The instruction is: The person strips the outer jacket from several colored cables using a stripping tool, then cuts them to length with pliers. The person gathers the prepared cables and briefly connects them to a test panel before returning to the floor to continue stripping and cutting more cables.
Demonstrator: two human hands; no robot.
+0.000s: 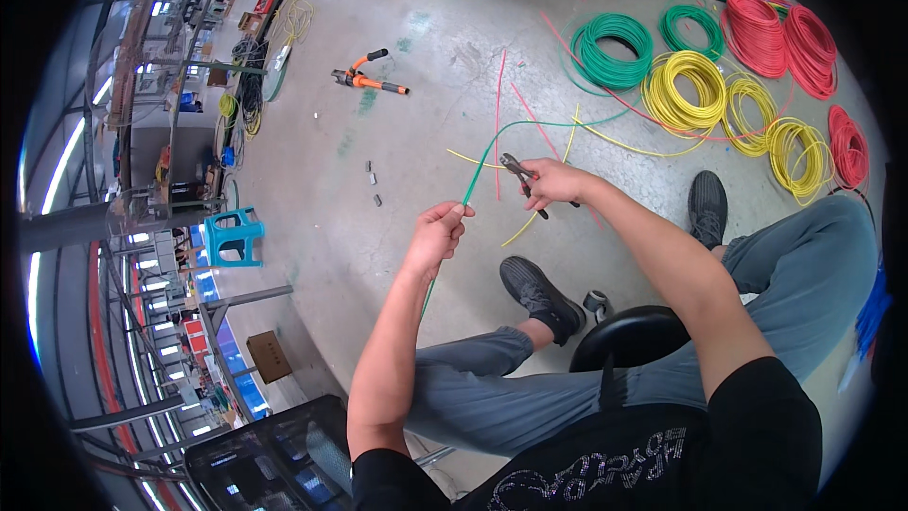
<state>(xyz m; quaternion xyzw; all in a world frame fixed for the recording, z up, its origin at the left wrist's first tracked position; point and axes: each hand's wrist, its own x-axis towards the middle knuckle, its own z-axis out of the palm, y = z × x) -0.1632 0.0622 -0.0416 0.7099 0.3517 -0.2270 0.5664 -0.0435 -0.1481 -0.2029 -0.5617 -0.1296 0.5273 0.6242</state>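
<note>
My left hand (439,233) is closed around a green wire (485,151), pinching it between thumb and fingers. A length of the wire hangs down beside my left forearm, and the other part arcs up and right toward the green coil (613,50). In my right hand (557,183) is a pair of pliers (512,164) with dark metal jaws and red and black handles. The jaws point up and left, apart from the green wire. Cut pieces of red wire (499,114) and yellow wire (520,229) lie on the floor around the pliers.
Yellow coils (683,121) and red coils (755,55) lie at the upper right. An orange-handled hand tool (370,82) and several small grey pieces (372,179) are on the floor. A blue stool (235,238) stands left; my shoe (539,298) is below the pliers.
</note>
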